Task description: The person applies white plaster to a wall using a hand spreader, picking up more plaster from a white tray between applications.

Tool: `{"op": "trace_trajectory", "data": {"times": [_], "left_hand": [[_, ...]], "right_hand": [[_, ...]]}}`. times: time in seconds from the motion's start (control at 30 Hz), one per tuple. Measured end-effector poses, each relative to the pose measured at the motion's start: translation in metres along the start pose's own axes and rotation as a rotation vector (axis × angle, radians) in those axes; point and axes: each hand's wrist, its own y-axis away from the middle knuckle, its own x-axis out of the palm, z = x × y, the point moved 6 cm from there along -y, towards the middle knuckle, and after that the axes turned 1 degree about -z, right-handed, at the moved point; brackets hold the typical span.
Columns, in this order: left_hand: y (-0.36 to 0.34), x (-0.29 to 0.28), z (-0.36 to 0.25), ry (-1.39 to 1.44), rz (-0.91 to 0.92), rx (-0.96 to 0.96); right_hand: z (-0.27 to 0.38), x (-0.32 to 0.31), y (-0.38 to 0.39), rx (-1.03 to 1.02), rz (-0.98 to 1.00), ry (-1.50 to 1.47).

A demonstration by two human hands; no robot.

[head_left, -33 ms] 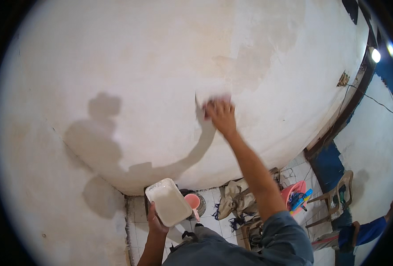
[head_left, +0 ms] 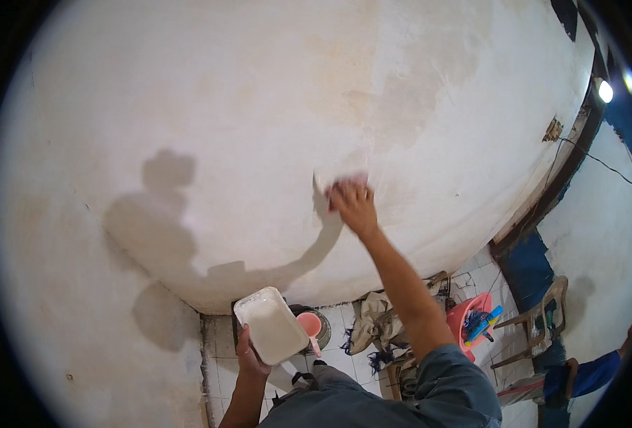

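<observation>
My right arm reaches up the pale plastered wall (head_left: 259, 107). My right hand (head_left: 355, 207) has its fingers bent over a blurred reddish pad (head_left: 361, 178), pressed to the wall surface among faint patchy marks. Low down, my left hand (head_left: 252, 353) grips the left edge of a shallow white rectangular tray (head_left: 273, 324) with pale stuff inside. Just right of the tray, a pink dipper (head_left: 309, 324) sits over a dark round container on the tiled floor. My shadow falls on the wall to the left of my right hand.
Crumpled tan cloth (head_left: 373, 328) lies along the wall's base. A pink basin (head_left: 465, 317) holds blue tools, beside a worn chair (head_left: 547, 324). Another person in blue (head_left: 579, 374) is at the far right. A wire hangs from a broken patch (head_left: 552, 130); a lamp (head_left: 604, 90) shines high right.
My right hand and the reddish pad have moved downward on the wall, with the forearm following. My left hand and the tray are almost unmoved.
</observation>
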Motion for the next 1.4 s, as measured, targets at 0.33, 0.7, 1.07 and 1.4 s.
{"op": "trace_trajectory", "data": {"times": [0.33, 0.7, 1.07, 1.4], "left_hand": [[0.019, 0.003, 0.006, -0.039, -0.057, -0.022], [0.013, -0.006, 0.006, -0.063, -0.062, -0.004], [0.013, 0.002, 0.010, -0.008, 0.012, 0.035], [-0.005, -0.019, 0.005, 0.048, 0.010, 0.102]], "right_hand": [[0.055, -0.053, 0.158, 0.127, 0.365, -0.466], [-0.048, -0.182, -0.122, 0.199, -0.563, -0.343], [0.101, -0.066, -0.010, -0.024, -0.050, -0.328], [0.062, -0.210, -0.181, -0.682, -0.512, -0.349]]}}
